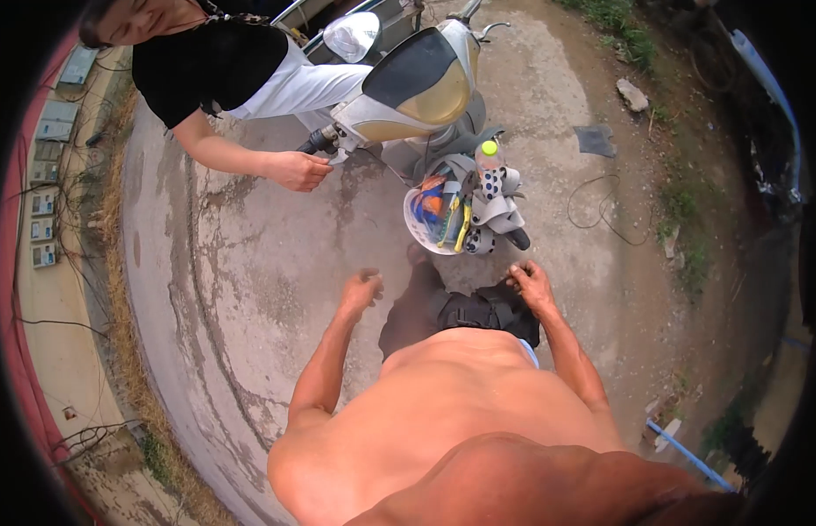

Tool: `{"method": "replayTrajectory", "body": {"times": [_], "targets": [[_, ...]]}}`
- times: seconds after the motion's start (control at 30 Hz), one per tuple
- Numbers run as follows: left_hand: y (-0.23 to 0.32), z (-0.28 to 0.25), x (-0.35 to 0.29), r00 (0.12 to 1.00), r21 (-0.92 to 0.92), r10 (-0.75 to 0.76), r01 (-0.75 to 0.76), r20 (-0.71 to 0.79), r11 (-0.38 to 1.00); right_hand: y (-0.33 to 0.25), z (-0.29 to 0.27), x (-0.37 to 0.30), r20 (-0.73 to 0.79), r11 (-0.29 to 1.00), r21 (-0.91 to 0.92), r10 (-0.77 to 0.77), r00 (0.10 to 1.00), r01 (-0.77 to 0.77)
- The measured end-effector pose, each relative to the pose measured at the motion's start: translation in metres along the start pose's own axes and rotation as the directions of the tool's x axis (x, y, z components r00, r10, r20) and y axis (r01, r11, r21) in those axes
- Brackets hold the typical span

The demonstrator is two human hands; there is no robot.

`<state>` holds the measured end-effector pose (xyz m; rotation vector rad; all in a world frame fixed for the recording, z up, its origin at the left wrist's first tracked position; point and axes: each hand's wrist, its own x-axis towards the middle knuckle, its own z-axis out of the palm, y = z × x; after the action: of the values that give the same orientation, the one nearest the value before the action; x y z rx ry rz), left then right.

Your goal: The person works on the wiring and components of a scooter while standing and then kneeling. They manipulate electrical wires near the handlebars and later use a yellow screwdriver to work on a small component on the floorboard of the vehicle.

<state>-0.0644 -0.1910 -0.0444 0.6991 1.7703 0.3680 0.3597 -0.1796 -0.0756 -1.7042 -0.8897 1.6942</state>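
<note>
Inside the white basket [419, 235], yellow handles [464, 226]; left grip [362, 290], right grip [532, 285] half-curled, empty.

Daylight fell on cracked concrete lane [250, 254]; left of lane stood pale wall [62, 368] with boxes [57, 120]; right of lane grew weeds [634, 37].

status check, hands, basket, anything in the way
Left hand, right hand: loosely curled, nothing seen in them. White basket: loaded, ahead, untouched by either. Co-worker's hand near black handlebar grip, ahead left, clear of basket.
</note>
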Motion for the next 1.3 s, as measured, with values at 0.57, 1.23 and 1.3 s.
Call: {"method": "replayTrajectory", "body": {"times": [0.57,1.23,1.3], "targets": [[0.035,0.082,-0.012,0.991,-0.111,0.130,-0.133,-0.037,0.985,0.081,-0.200,-0.032,-0.211,0.944,0.250,0.269,0.940,-0.214],[0.166,0.026,0.130,0.860,-0.985,0.490,-0.074,-0.142,-0.156,0.043,-0.164,-0.008,-0.198,0.908,0.180,0.410,0.890,-0.378],[0.169,0.031,0.134,0.824,-0.977,0.551,-0.013,-0.132,-0.215,0.035,-0.166,-0.001,-0.190,0.910,0.127,0.414,0.890,-0.396]]}}
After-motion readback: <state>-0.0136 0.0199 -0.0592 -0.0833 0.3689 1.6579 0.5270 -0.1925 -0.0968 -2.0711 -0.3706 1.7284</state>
